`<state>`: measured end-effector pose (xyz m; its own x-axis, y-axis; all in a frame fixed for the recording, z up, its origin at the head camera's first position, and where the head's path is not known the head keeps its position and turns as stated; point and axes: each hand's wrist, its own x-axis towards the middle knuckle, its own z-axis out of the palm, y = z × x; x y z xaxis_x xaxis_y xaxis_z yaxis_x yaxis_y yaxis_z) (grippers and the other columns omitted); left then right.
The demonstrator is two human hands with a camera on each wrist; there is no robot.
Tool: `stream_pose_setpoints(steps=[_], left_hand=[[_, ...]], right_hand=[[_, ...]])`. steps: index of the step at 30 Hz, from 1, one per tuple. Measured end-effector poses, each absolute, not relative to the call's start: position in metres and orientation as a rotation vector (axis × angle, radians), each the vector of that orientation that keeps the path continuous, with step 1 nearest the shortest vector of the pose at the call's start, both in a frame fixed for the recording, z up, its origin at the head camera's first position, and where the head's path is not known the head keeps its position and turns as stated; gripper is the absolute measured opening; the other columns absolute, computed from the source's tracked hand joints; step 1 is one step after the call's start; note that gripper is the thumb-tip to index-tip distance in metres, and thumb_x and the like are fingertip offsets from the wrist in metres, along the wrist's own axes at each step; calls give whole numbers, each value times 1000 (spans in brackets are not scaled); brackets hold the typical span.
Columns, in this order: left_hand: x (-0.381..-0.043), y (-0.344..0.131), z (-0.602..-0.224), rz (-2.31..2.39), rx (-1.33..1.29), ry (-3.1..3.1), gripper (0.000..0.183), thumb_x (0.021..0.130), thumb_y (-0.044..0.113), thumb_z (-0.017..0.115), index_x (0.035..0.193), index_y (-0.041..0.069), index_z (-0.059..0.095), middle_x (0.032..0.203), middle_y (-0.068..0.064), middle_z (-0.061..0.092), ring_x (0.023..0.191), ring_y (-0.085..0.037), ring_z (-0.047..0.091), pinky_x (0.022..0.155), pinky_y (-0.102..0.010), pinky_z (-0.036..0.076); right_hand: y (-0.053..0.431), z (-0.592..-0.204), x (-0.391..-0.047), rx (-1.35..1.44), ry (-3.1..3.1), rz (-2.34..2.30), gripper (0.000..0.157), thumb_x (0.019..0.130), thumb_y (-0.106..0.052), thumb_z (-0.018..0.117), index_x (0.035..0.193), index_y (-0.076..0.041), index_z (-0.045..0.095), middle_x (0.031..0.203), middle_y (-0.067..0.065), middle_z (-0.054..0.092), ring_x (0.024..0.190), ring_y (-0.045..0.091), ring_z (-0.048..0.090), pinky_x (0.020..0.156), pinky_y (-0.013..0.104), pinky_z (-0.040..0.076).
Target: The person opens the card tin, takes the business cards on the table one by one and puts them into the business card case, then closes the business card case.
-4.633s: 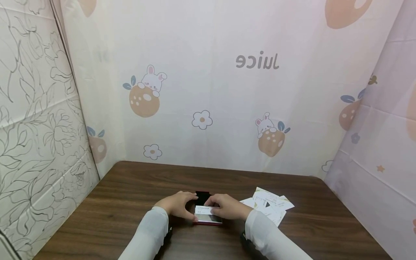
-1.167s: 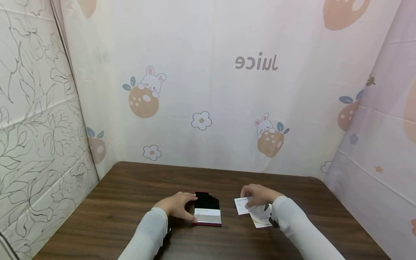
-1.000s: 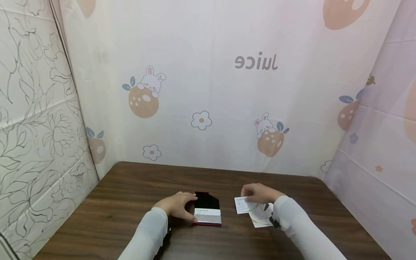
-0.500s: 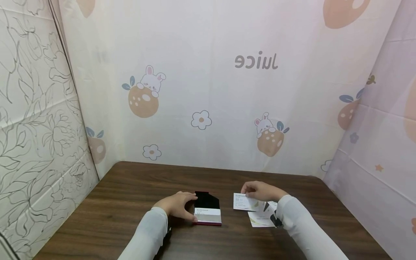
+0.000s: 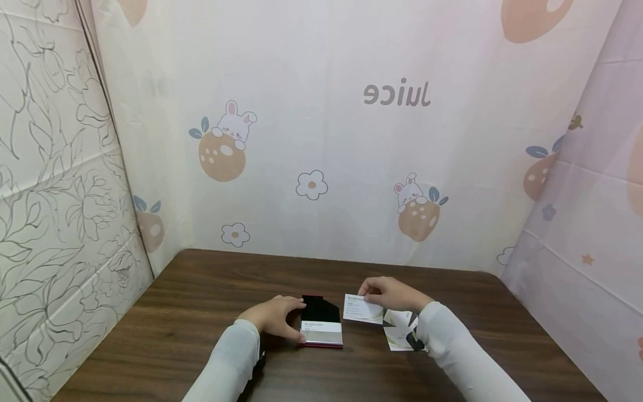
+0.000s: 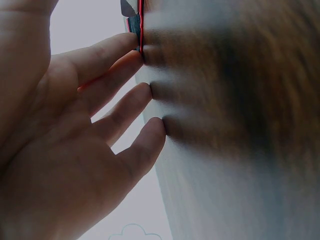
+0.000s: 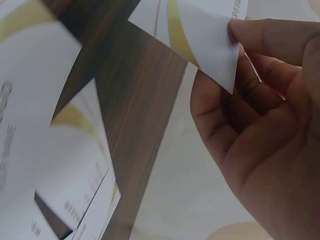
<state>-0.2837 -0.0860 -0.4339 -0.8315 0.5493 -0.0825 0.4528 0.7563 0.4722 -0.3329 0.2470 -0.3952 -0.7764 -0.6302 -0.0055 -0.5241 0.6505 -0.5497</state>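
- Both sleeves point(image 5: 467, 357) run out of frame.
- Loose cards point(image 5: 397, 339) lie partly hidden behind a dark wrist device point(image 5: 414, 341).
- The left hand point(image 5: 273, 317), fingers apart, touches the card case point(image 5: 318, 310).
- The right hand point(image 5: 394, 293) pinches a white card point(image 5: 359, 311) just beside the card case, print barely legible.
- Behind, the curtain point(image 5: 311, 111) is cut off above.

Grey mirrored "Juice" point(image 5: 403, 96) on the pale backdrop point(image 5: 311, 61), small print point(image 5: 355, 300) on white cards point(image 5: 365, 314) too blurred to read
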Motion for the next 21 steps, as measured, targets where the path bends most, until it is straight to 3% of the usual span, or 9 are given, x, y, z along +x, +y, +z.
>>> stream_pose_setpoints(steps=[21], left_hand=[[-286,-85,-433,635,795,2756,82,77,48,84,143,8,55,149,-7,49,139,-31,40,110,-51,36]], right_hand=[[196,-408,-332,-1075,2698,-885,11,99,-16,65,106,-23,70,94,-13,66,84,10,58,75,30,49]])
